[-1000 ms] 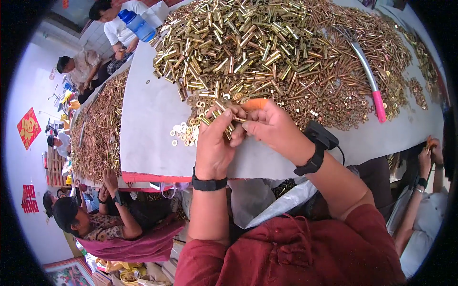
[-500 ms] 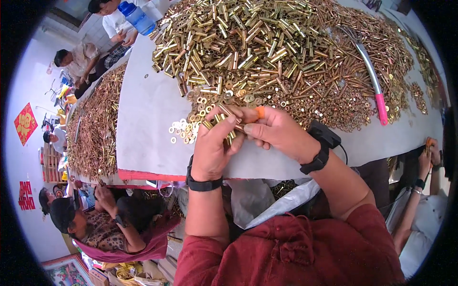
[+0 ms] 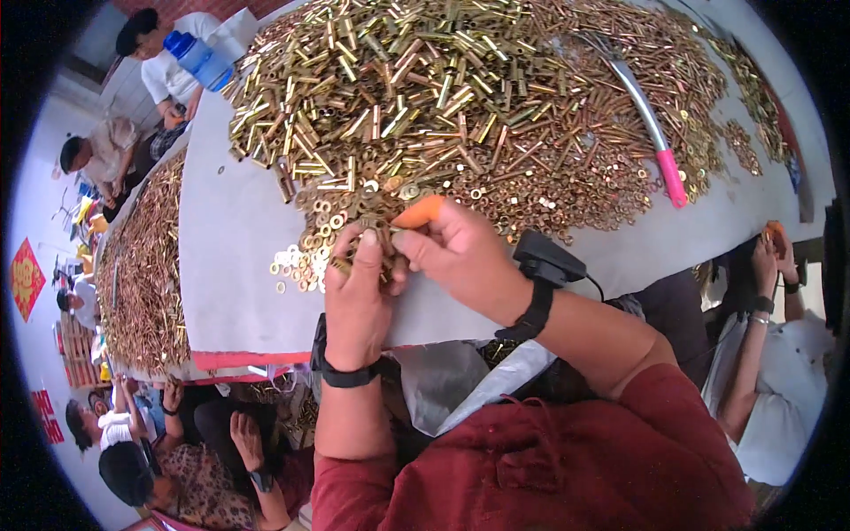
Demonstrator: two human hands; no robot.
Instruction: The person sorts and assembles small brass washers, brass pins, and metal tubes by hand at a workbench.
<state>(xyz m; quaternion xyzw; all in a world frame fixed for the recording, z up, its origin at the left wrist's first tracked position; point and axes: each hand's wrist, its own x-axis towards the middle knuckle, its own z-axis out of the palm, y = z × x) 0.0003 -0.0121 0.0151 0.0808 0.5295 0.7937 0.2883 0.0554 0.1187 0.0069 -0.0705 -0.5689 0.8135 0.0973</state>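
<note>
My left hand (image 3: 356, 310) is closed around several brass-coloured metal sleeves (image 3: 340, 265), held just above the table's near part. Its fingers hide most of them. My right hand (image 3: 465, 261) meets it from the right, thumb and forefinger pinched together at the far ends of the sleeves. An orange finger cover (image 3: 419, 212) sits on the right forefinger. Whatever lies in that pinch is too small and hidden to name. Just beyond and left of my hands lie loose flat washers (image 3: 305, 267), some pale, some yellowish.
A large heap of metal sleeves (image 3: 381, 97) fills the table's far side, with small nuts (image 3: 522, 202) along its near edge. A curved metal tool with a pink handle (image 3: 671, 177) lies at right. A blue jug (image 3: 200, 60) stands far left. Co-workers sit around both tables.
The scene has shifted left in view. My right fingers have moved from alongside the sleeves to a pinch at their far ends. The left hand now covers more of the sleeves.
</note>
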